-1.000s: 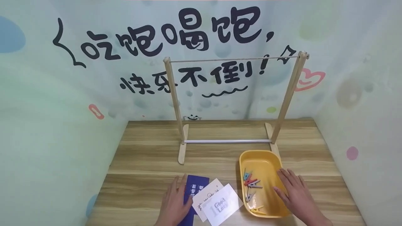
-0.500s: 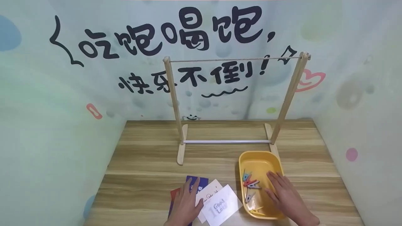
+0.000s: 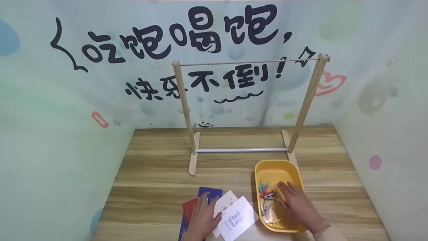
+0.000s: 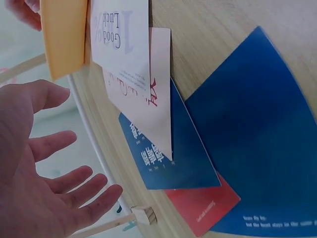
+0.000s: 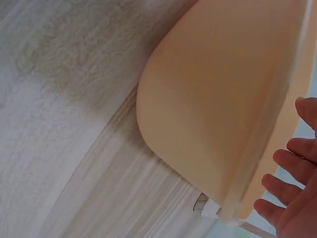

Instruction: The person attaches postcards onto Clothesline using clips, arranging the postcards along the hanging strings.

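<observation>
My left hand (image 3: pixel 204 214) hovers over a fan of paper cards with its fingers spread and nothing in its grasp. On top lies a white "Good Luck" card (image 3: pixel 238 219), overlapping a cream card (image 3: pixel 226 201) with handwriting-style lettering. Beneath these are a blue card with white characters (image 4: pixel 163 171), a red card (image 4: pixel 204 203) and a larger dark blue card (image 4: pixel 262 134). My right hand (image 3: pixel 299 205) is over the yellow plastic basket (image 3: pixel 279 162), fingers loosely extended. Several small clothespins, among them a red one (image 3: pixel 267 193) and a yellow one (image 3: pixel 275 223), lie inside, just left of those fingertips.
Behind the basket stands a wooden frame (image 3: pixel 307 107) with a string (image 3: pixel 247 62) stretched across its top and a white rod (image 3: pixel 240 150) low between its feet. Printed curtain walls (image 3: pixel 50 150) enclose the wooden tabletop (image 3: pixel 150 174) at the back and both sides.
My right hand has moved left from the basket's right rim to over its inside. My left hand has shifted right across the cards, uncovering the red card.
</observation>
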The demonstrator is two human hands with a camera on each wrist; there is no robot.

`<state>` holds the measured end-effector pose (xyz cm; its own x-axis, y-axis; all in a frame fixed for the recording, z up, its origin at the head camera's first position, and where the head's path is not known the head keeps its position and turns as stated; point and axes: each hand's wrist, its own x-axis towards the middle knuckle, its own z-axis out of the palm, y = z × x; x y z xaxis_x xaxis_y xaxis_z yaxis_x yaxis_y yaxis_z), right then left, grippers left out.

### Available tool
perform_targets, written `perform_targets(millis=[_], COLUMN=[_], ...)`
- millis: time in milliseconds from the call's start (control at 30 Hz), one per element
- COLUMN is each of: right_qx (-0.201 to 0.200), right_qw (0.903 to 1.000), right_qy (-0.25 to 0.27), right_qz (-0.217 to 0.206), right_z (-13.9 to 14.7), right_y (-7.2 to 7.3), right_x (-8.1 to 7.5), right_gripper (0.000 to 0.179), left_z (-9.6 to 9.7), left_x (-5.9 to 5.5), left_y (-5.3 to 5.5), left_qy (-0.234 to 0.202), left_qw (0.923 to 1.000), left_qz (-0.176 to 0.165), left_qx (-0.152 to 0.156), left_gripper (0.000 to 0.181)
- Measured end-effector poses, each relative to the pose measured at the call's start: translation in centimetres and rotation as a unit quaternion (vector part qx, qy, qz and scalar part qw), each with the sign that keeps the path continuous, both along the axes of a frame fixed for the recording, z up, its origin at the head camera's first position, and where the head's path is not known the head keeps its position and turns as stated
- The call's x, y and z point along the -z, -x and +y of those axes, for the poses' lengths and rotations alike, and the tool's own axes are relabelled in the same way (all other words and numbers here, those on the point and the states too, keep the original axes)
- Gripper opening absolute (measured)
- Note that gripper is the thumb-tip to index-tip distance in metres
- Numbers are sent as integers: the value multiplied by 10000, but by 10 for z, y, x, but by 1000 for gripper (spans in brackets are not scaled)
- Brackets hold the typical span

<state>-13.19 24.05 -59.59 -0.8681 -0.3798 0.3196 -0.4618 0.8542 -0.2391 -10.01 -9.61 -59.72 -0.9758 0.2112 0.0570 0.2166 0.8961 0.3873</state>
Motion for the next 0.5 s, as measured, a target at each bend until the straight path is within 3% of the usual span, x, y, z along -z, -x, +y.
perform_targets(millis=[167, 500], right_qx=[117, 50], right_qw=[9982, 9945], right_qy=[-64, -317], right_qz=[-587, -993], right_z=[-5, -8], right_y=[5, 15], right_x=[-1, 5], right_gripper=[51, 50], left_z=[12, 36], left_x=[7, 17], left_y=[6, 6], left_qy=[116, 410], left_qw=[9996, 9988], left_qz=[238, 142], left_qx=[24, 231], left_gripper=[48, 69])
